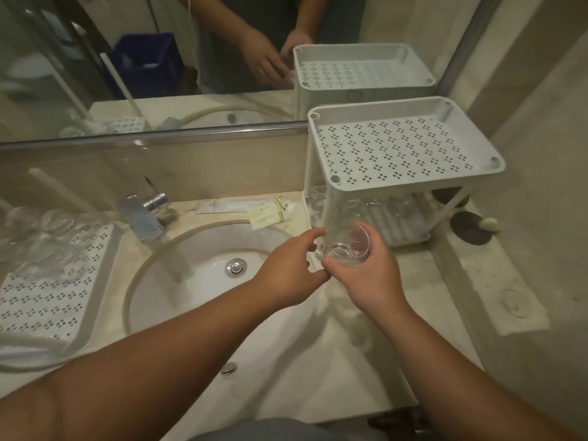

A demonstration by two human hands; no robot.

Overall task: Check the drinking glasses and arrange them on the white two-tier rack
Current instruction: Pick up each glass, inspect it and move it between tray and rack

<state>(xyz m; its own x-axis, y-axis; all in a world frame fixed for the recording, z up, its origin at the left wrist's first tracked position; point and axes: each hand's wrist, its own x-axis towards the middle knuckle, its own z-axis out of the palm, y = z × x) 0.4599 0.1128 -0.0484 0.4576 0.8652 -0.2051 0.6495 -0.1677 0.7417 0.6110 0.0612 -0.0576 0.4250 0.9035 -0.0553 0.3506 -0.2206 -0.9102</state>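
A clear drinking glass (pixel 342 237) is held tilted, its mouth toward me, just in front of the white two-tier rack (pixel 321 144). My right hand (pixel 366 275) grips the glass from below and the right side. Beside it, my left hand (pixel 289 268) has its fingertips at the glass's left edge; whether they touch it I cannot tell. The rack's perforated top tier holds nothing. Several clear glasses (pixel 375 206) stand on the lower tier. More glasses (pixel 41 230) lie on a white perforated tray (pixel 95 300) at the left.
A round white sink (pixel 191 272) with a chrome faucet (pixel 143 214) fills the middle of the marble counter. Packets (pixel 270 211) lie behind the sink. A mirror covers the back wall. A dark round coaster (pixel 471 229) lies right of the rack.
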